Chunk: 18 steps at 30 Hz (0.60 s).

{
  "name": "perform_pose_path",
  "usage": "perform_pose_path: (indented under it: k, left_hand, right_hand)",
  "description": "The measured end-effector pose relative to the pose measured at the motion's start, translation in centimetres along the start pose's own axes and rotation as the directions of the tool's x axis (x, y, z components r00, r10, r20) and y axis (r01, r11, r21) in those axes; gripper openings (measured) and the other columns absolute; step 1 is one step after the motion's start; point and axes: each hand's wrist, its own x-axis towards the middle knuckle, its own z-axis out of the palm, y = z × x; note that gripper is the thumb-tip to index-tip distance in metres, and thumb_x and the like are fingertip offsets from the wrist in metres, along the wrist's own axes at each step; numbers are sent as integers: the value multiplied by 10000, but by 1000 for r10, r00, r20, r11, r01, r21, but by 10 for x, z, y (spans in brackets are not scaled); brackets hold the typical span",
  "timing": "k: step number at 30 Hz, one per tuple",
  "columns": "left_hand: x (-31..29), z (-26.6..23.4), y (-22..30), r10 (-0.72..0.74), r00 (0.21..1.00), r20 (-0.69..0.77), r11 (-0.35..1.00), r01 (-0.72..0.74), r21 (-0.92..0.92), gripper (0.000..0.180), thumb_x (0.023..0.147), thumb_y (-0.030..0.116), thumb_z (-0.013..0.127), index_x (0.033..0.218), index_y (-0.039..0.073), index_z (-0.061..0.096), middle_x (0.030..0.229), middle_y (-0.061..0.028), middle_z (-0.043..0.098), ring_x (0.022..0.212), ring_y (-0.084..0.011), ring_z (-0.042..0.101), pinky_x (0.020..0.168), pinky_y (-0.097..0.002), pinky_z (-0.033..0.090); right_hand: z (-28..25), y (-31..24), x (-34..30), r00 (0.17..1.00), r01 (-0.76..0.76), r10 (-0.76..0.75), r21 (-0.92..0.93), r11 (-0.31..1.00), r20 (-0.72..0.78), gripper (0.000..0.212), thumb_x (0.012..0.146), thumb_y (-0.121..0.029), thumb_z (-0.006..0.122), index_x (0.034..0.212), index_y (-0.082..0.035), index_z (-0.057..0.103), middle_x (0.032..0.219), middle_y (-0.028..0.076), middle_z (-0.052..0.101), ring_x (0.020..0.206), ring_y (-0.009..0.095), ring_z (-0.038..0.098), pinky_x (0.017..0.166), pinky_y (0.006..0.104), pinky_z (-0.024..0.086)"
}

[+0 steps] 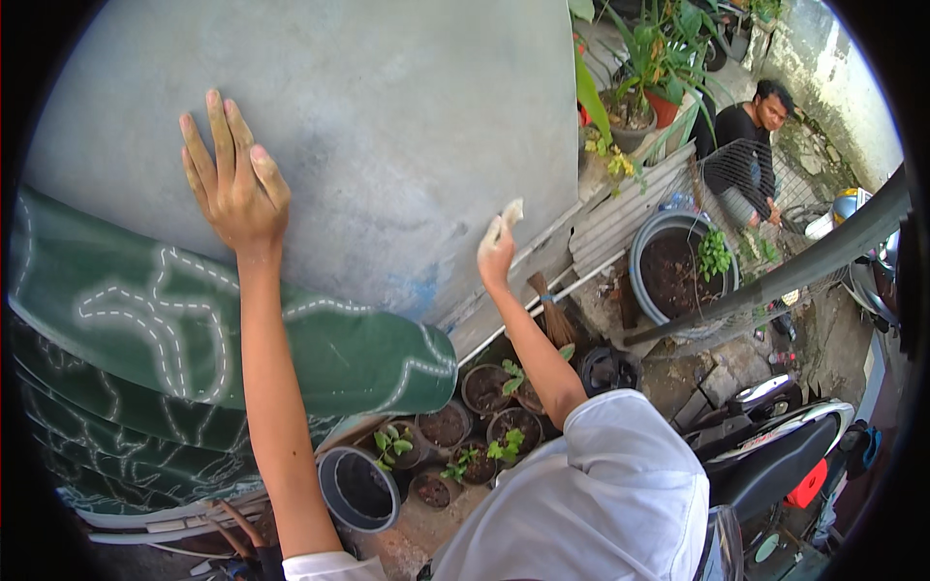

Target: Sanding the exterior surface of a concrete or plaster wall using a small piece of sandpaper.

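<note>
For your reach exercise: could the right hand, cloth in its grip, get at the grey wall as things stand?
Probably yes: the right hand holds the pale cloth right at the grey wall, nothing between.

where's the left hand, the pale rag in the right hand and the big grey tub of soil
left hand (232,184), head view, back of the hand, flat on the grey wall
pale rag (503,222), head view, bunched part above the fingers
big grey tub (640,254), head view, left rim

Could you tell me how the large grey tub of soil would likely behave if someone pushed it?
The large grey tub looks full of dark soil, so it is probably heavy and would resist sliding. Its wide, low shape suggests it would hardly tip. The rough broken ground likely adds drag.
</note>
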Motion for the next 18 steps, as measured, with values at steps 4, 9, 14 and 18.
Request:
perform_pose_path:
  k: [4, 9, 14, 18]
  left_hand:
    - [-7, -2, -9, 13, 1000, -8, 1000, -13, -11, 546, 1101, 259, 293, 1532, 76, 573, 1664, -39, 469, 1582, -352, 334, 1275, -515, 261]
    - [3, 4, 4, 8, 999, -37, 999, -9, -44, 544, 1102, 267, 297, 1522, 74, 583, 1654, -37, 483, 1579, -356, 339, 1277, -511, 260]
    - [1, 15, 3, 37, 998, -55, 997, -40, -62, 545, 1110, 287, 296, 1510, 71, 596, 1641, -39, 501, 1576, -359, 345, 1280, -513, 256]
    - [3, 8, -2, 32, 997, -76, 999, -35, -34, 558, 1128, 304, 266, 1525, 65, 577, 1645, -57, 493, 1575, -365, 342, 1278, -511, 255]
  right_hand:
    - [5, -62, -4, 833, 516, -545, -220, 828, -94, 435, 1113, -132, 467, 1481, 92, 522, 1382, 366, 608, 1351, 475, 564, 1146, 468, 441]
    - [1, -46, 47, 991, 67, -54, 101, 993, -126, 420, 1102, -65, 438, 1468, 126, 515, 1361, 380, 616, 1344, 485, 566, 1148, 481, 436]
    - [4, -56, 53, 875, 432, -450, -131, 892, -176, 443, 1094, -43, 429, 1494, 142, 472, 1453, 385, 542, 1420, 480, 495, 1194, 466, 395]
    - [4, -56, 48, 999, 13, -24, 281, 960, 36, 517, 1075, -10, 410, 1566, 138, 353, 1617, 383, 328, 1556, 478, 265, 1286, 480, 243]
